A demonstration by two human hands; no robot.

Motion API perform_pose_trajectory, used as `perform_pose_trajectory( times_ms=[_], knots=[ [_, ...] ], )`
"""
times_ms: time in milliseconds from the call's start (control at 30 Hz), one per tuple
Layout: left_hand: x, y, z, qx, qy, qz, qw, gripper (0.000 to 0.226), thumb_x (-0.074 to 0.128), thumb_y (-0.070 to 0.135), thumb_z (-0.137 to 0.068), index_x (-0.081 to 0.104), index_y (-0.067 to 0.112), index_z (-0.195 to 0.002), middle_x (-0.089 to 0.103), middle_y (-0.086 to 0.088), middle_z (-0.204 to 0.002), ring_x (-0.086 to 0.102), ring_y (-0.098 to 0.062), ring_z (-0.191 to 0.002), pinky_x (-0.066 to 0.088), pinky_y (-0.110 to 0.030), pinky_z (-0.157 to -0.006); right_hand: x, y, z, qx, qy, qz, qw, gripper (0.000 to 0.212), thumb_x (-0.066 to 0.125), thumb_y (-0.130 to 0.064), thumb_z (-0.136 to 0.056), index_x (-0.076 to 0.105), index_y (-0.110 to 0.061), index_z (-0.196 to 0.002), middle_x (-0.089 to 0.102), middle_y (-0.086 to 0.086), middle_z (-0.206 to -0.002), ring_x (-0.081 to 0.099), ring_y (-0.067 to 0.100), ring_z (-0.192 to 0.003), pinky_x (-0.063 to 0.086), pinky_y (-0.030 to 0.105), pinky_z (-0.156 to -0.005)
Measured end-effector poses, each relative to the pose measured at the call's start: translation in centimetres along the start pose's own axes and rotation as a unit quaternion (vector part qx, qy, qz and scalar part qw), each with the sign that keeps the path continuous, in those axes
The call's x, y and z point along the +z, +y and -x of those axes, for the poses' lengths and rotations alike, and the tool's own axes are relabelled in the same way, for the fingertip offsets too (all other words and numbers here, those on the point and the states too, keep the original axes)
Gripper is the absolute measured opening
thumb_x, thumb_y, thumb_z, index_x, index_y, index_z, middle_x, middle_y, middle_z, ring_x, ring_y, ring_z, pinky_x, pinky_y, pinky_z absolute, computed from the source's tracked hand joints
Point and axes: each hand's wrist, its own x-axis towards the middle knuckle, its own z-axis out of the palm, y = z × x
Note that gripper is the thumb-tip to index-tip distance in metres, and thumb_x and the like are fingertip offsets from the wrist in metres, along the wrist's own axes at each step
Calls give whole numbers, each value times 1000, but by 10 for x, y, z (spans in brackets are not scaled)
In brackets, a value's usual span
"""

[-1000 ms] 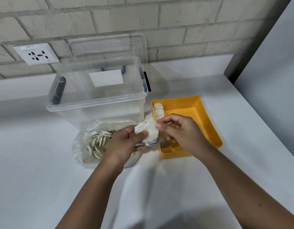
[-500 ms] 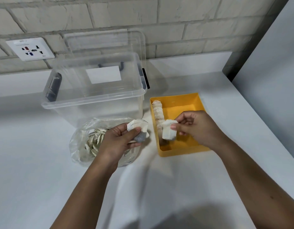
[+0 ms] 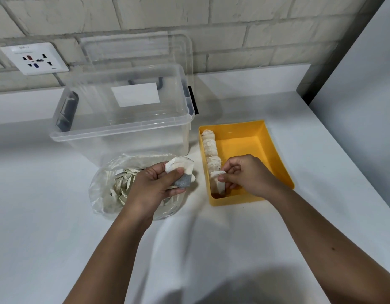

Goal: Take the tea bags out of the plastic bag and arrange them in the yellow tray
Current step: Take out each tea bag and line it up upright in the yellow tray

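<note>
My right hand (image 3: pixel 249 175) pinches a tea bag (image 3: pixel 218 183) in the yellow tray (image 3: pixel 275 154), centre frame; left hand (image 3: pixel 154 187) grips several tea bags (image 3: pixel 181 170) over the plastic bag (image 3: pixel 106 189).

Off-white painted brick wall (image 3: pixel 266 29) across the top of frame. White multi-pin socket plate (image 3: pixel 34 58) upper left. White countertop (image 3: pixel 47 238) fills the rest, with a low white upstand (image 3: pixel 255 77) along the wall. Plain white panel (image 3: pixel 365 84) down the right edge, and a dark gap (image 3: pixel 308 93) where it meets the brick. Clear storage box (image 3: pixel 124 132) centre-left, its lid (image 3: pixel 145 49) propped against the wall. Soft light, blurry shadow (image 3: pixel 244 288) bottom centre.
</note>
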Motion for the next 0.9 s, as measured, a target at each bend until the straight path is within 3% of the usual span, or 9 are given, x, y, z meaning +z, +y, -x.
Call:
perform_pose_trajectory(
  times_ms=[333, 500, 633, 767, 900],
  knots=[
    [1, 0, -3, -11, 6, 0, 1000, 16, 66, 11, -91, 73, 10, -105, 78, -9, -97, 75, -20, -89, 61, -27, -77, 6, -2, -9, -32, 23, 70, 997, 24, 86, -14, -71, 69, -15, -87, 70, 6, -77, 68, 21, -67, 59, 35, -66],
    [3, 1, -1, -22, 23, 36, 999, 14, 61, 12, -95, 73, 6, -93, 77, -12, -92, 75, -25, -90, 62, -31, -78, 5, -4, -4, -47, 53, 79, 994, 38, 88, -24, -67, 68, -19, -98, 67, -5, -77, 60, 9, -69, 52, 24, -67],
    [5, 2, 2, -17, 12, 27, 999, 17, 58, 12, -97, 73, 5, -99, 77, -15, -97, 75, -25, -92, 61, -30, -79, 0, -5, -1, -39, 53, 97, 993, 45, 88, -28, -67, 66, -22, -105, 68, -7, -83, 62, 8, -74, 55, 28, -74],
    [9, 0, 6, -3, -7, 5, 1000, 18, 61, 13, -95, 73, 4, -106, 76, -14, -102, 74, -23, -94, 61, -29, -79, -4, -15, 9, -59, 77, 118, 988, 34, 80, -36, -76, 69, -26, -106, 69, -11, -95, 62, 1, -78, 52, 22, -76],
    [19, 4, 7, 10, -22, -12, 1000, 16, 63, 13, -94, 74, 8, -104, 76, -12, -99, 74, -19, -87, 61, -27, -78, -5, -47, 22, -112, 78, 10, 991, 18, 76, -38, -80, 75, -28, -94, 71, -15, -84, 58, -4, -66, 46, 10, -67]
  ],
)
